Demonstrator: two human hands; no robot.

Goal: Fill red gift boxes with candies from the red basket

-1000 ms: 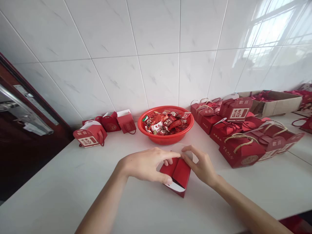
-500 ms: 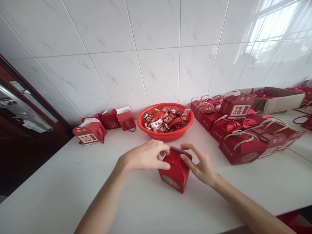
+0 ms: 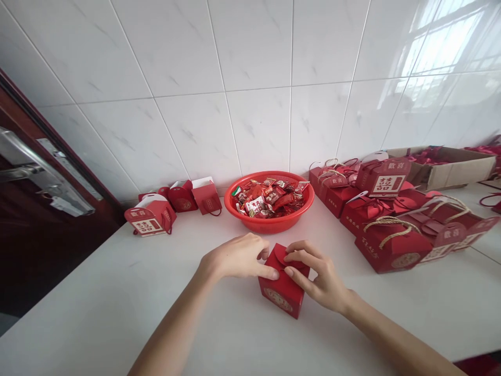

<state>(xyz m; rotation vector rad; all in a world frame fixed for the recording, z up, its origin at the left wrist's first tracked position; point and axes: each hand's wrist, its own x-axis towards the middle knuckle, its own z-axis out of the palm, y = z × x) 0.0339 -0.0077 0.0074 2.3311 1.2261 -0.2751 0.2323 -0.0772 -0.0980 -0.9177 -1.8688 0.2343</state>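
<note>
a: what is different about the red box (image 3: 281, 293)?

b: a second ago its top gapes and shows a white inside; now the top flaps (image 3: 279, 254) lie folded over, right under the person's fingers.

a: where does it sit?

b: upright on the white counter (image 3: 235, 339), between the two hands, in front of the red basin (image 3: 270, 225) of wrapped candies (image 3: 270, 201) and apart from it.

a: and the grip?

b: the left hand (image 3: 239, 257) lays its thumb on the sloping front, its other fingers curled at the left edge; nobody can tell if it pinches. the right hand (image 3: 319, 274) has thumb and forefinger slightly parted, tips at the top; whether a flap is caught between them is hidden.

a: what does the change mean?

b: the folding looks well along, though whether the flaps interlock is unclear.
</note>
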